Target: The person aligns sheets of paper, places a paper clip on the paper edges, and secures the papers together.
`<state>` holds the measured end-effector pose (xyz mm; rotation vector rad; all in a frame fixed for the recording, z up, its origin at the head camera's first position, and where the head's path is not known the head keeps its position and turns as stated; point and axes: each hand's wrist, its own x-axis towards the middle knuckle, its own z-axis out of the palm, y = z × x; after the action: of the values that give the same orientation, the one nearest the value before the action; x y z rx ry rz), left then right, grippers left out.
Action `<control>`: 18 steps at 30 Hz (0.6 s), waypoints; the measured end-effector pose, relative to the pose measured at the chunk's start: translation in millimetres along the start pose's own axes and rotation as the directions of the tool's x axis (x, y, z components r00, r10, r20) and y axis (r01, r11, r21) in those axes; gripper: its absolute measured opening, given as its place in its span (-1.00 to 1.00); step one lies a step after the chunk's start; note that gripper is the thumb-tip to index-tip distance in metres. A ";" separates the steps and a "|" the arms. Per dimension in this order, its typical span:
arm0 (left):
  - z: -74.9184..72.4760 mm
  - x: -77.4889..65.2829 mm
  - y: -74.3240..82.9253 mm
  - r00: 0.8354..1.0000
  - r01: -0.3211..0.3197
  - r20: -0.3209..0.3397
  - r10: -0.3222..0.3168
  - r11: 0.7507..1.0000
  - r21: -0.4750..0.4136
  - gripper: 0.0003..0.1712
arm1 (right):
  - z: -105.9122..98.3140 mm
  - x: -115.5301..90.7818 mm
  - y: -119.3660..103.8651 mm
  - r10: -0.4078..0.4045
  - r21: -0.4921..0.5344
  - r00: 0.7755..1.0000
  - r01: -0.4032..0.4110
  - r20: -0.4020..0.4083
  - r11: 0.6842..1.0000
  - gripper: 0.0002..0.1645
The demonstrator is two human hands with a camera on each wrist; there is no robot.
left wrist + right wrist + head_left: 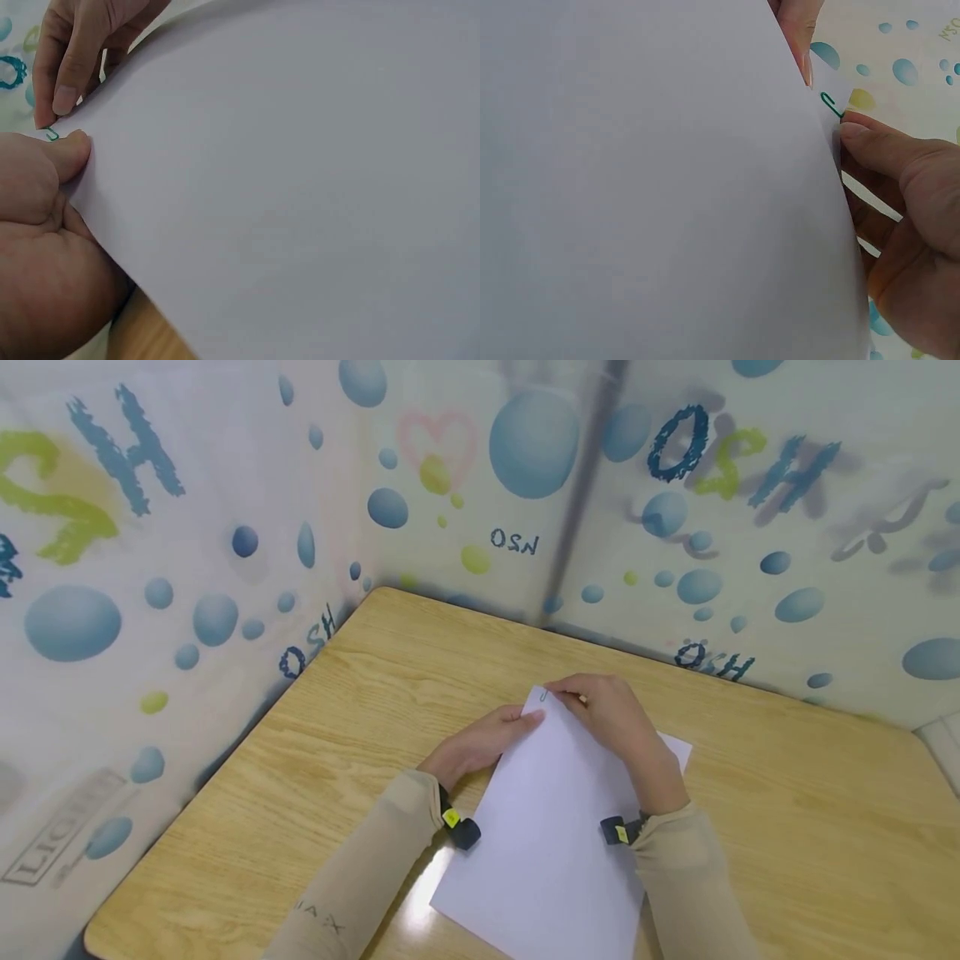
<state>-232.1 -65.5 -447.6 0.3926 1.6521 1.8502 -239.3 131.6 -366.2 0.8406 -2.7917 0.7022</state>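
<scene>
White paper [555, 810] is held slanting above the table, one corner raised. A small green paper clip [543, 695] sits on that corner; its bent wire [829, 100] shows clearly in the right wrist view. My left hand [483, 742] grips the paper's left edge just below the clip, thumb on top and the other fingers hidden underneath. From the other side, my right hand [618, 718] pinches the end of the clip at the paper's edge between thumb and forefinger. Whether there is one sheet or a stack, I cannot tell.
The paper is above a light wood table [315, 760] with rounded corners. Behind and to the left hang pale curtains [450, 543] printed with blue bubbles and letters. Black bands with small cameras [463, 833] are on both wrists.
</scene>
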 end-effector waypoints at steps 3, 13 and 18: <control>1.4 -0.3 0.7 1.000 0.001 0.000 -0.001 1.000 0.004 -0.54 | -2.1 -1.7 1.5 0.051 -0.001 0.998 -0.051 0.023 0.999 -0.72; 1.8 -1.2 0.7 0.999 0.025 -0.041 -0.026 1.000 -0.004 -0.55 | -22.4 -26.7 39.7 0.246 -0.028 0.963 -0.245 0.114 0.969 -0.69; -0.1 -5.1 1.4 0.998 0.013 -0.054 -0.013 1.000 0.001 -0.54 | -38.1 -52.0 59.6 0.320 -0.038 0.938 -0.317 0.134 0.948 -0.55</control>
<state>-228.5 -68.8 -445.4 0.3341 1.6879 1.8654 -228.8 218.7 -369.8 0.4505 -3.0941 0.6881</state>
